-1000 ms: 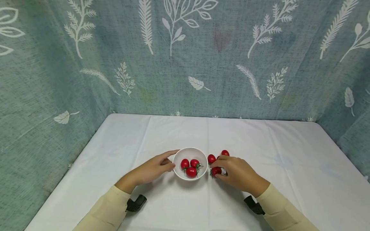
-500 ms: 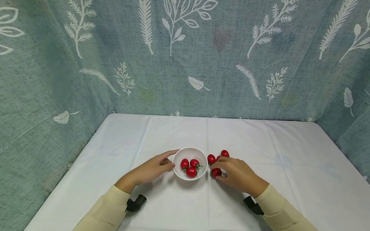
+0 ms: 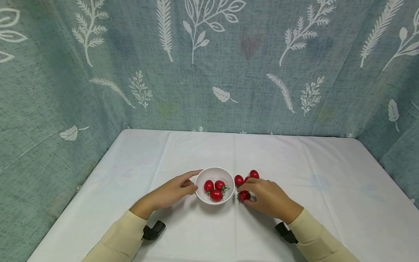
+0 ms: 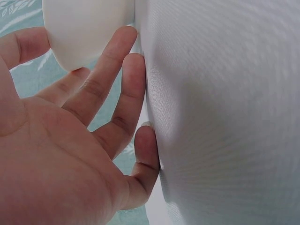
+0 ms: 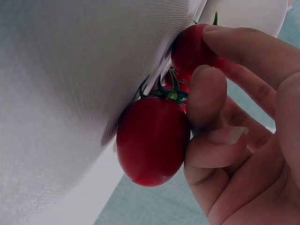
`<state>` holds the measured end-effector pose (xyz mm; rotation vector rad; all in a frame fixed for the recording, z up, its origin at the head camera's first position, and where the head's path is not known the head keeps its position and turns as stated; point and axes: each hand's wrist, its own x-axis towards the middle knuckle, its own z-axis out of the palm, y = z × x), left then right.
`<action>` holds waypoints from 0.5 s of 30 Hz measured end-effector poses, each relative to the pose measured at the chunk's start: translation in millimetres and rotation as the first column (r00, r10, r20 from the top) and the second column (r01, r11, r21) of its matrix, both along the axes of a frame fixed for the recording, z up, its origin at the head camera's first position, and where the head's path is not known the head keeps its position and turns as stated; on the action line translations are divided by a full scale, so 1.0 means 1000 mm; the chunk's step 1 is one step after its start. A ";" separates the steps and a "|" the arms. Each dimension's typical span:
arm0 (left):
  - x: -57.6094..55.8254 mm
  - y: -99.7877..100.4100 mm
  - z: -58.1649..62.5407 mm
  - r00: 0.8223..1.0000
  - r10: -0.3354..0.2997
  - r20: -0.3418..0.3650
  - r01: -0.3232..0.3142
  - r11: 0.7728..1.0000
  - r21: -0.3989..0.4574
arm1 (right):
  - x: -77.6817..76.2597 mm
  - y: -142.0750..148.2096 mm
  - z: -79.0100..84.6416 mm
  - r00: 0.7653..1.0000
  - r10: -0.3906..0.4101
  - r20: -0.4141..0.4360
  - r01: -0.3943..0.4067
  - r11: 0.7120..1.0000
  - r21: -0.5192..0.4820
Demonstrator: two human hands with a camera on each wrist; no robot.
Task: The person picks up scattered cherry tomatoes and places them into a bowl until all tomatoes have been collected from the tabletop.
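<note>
A white bowl [image 3: 200, 196] stands on the table with three red cherry tomatoes [image 3: 215, 195] inside. My left hand [image 3: 173, 191] touches the bowl's left side with thumb and index finger. In the left wrist view, the other fingers are loosely bent near the tablecloth beside the bowl's wall [image 4: 84, 28]. Right of the bowl, my right hand [image 3: 270, 198] pinches a cherry tomato [image 3: 243, 196] between thumb and fingers, low at the table. The right wrist view shows this held tomato [image 5: 187, 51] and another cherry tomato [image 5: 152, 140] with a green stem beside the curled fingers.
Several more loose cherry tomatoes [image 3: 239, 180] lie just beyond the right hand, partly hidden by it. A white cloth [image 3: 203, 149] covers the table. A patterned blue-green curtain [image 3: 209, 83] stands behind and at both sides.
Hardly anything moves. My right hand keeps its place at the cherry tomato with only a slight shift, and my left hand stays at the bowl.
</note>
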<state>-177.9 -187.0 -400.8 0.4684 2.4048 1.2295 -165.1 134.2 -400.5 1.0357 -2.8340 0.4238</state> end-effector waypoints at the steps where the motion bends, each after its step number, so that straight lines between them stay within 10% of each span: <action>1: 0.000 0.000 0.000 1.000 0.000 0.001 0.000 1.000 0.001 | 0.000 0.000 0.000 1.000 0.001 -0.001 -0.001 1.000 0.000; 15: 0.000 0.000 -0.001 1.000 0.003 0.009 -0.003 1.000 0.000 | 0.002 0.000 0.005 1.000 -0.015 -0.021 0.015 1.000 0.009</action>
